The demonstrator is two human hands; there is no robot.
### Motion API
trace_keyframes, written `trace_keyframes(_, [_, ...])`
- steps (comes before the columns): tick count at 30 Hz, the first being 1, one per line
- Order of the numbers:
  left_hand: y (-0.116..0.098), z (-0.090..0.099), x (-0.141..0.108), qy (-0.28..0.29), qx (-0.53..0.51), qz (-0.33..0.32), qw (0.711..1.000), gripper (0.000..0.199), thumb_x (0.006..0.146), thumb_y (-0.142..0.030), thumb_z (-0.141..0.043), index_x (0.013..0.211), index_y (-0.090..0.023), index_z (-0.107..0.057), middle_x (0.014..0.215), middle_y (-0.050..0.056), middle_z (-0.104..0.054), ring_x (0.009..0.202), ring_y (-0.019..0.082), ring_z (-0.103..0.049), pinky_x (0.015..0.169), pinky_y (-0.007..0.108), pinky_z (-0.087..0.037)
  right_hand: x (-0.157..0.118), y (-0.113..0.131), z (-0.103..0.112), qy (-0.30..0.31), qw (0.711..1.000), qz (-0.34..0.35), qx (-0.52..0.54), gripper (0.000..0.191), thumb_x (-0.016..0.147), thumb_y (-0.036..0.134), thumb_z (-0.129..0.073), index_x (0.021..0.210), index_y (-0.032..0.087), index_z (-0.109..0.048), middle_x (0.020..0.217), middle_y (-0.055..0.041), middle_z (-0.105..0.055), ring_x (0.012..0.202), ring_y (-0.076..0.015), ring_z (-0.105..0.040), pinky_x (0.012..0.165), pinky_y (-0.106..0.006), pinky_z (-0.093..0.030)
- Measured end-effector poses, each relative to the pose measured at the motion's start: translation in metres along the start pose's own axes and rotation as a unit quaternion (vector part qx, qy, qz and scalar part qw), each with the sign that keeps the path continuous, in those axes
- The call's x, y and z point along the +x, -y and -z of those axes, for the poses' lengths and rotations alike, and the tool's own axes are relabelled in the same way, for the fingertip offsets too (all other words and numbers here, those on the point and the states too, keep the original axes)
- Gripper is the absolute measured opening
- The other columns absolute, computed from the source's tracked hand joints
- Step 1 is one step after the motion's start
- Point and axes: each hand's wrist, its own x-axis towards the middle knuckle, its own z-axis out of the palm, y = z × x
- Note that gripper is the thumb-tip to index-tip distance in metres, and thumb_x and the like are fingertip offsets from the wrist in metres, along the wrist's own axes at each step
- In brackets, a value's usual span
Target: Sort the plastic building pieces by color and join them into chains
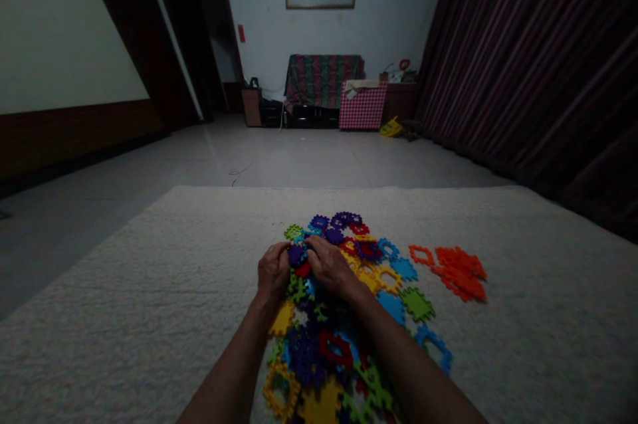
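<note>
Both hands meet over a heap of colourful plastic interlocking pieces with toothed edges. My left hand (274, 269) is closed on the left side of a purple toothed piece (297, 254). From the other side my right hand (326, 261) grips the same piece, its fingers partly curled over it. A red piece (303, 270) shows just below, between the hands. Around them lie yellow pieces (366, 278), a green piece (417, 304), a blue frame piece (433, 347) and dark purple pieces (305, 354). My forearms hide part of the heap.
Orange pieces (461, 271) form a separate pile to the right on the pale textured mat (199, 318). Beyond it, tiled floor (309, 158) runs to a cloth-covered stand (323, 82). A dark curtain (528, 65) hangs on the right; a doorway is at the left.
</note>
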Motion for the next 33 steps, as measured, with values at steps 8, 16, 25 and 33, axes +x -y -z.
trace_keyframes(8, [-0.003,0.0,0.0,0.005,0.002,0.008,1.0,0.033,0.083,-0.024,-0.043,0.094,-0.019,-0.074,0.102,0.009,-0.075,0.099,0.023,-0.068,0.095,0.039,-0.053,-0.005,-0.016,0.021,0.013,0.98,-0.131,-0.148,0.034,0.095,0.025,-0.044,0.124,0.016,-0.06,0.134,-0.0152,-0.059,0.129,-0.0334,-0.045,0.109,-0.056,-0.025])
trace_keyframes(16, [-0.003,0.0,-0.001,0.003,0.002,0.01,1.0,0.033,0.082,-0.024,-0.043,0.094,-0.02,-0.074,0.1,0.007,-0.075,0.097,0.021,-0.069,0.093,0.036,-0.053,-0.026,-0.064,0.049,-0.073,0.991,-0.09,-0.067,0.038,0.093,0.02,-0.035,0.116,0.017,-0.065,0.114,-0.0121,-0.07,0.108,-0.0241,-0.062,0.098,-0.04,-0.042])
trace_keyframes(25, [-0.007,0.001,-0.002,0.015,0.008,0.015,1.0,0.035,0.082,-0.026,-0.042,0.095,-0.019,-0.074,0.101,0.008,-0.075,0.097,0.022,-0.069,0.094,0.037,-0.052,-0.077,-0.101,0.07,-0.083,0.988,-0.102,-0.075,0.038,0.092,0.023,-0.034,0.111,0.016,-0.065,0.11,-0.0125,-0.07,0.102,-0.0244,-0.064,0.095,-0.039,-0.049])
trace_keyframes(33, [-0.004,0.0,-0.001,0.007,0.01,0.016,1.0,0.035,0.081,-0.028,-0.043,0.094,-0.02,-0.074,0.1,0.008,-0.076,0.096,0.023,-0.069,0.093,0.037,-0.053,-0.09,-0.09,0.034,-0.08,0.991,-0.09,-0.053,0.041,0.093,0.028,-0.039,0.125,0.014,-0.061,0.137,-0.0172,-0.057,0.129,-0.0282,-0.05,0.106,-0.05,-0.042])
